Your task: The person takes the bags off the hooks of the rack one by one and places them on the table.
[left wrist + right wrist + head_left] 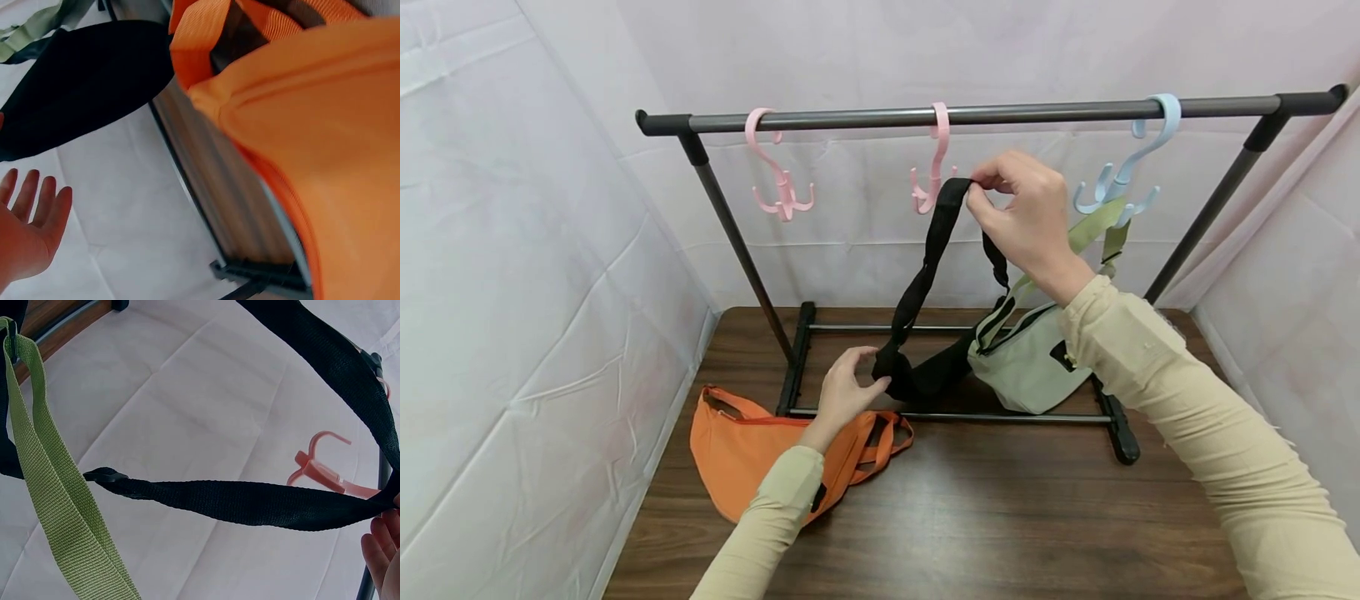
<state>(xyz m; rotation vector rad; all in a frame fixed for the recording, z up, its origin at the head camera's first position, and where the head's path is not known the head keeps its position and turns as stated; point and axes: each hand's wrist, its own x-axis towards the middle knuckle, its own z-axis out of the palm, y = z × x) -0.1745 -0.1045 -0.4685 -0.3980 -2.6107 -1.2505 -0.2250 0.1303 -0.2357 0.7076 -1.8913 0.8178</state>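
Note:
My right hand (1026, 212) pinches the top of the black strap (934, 242) of a black shoulder bag, just in front of the middle pink hook (932, 167). The strap falls in a loop to the black bag body (928, 379), which hangs low between the rack's legs. At the bag's left end is my left hand (847, 387), thumb and fingers spread. The left wrist view shows its straight fingers (44, 203) below the black bag (94, 81). An orange bag (752, 458) lies on the table under my left forearm.
A dark metal rack (850, 121) stands on the wooden table (1000, 517). Another pink hook (780, 171) hangs at left. On the blue hook (1123, 167) at right, a pale green bag (1030, 367) hangs by its strap, close beside the black bag. White curtains enclose the space.

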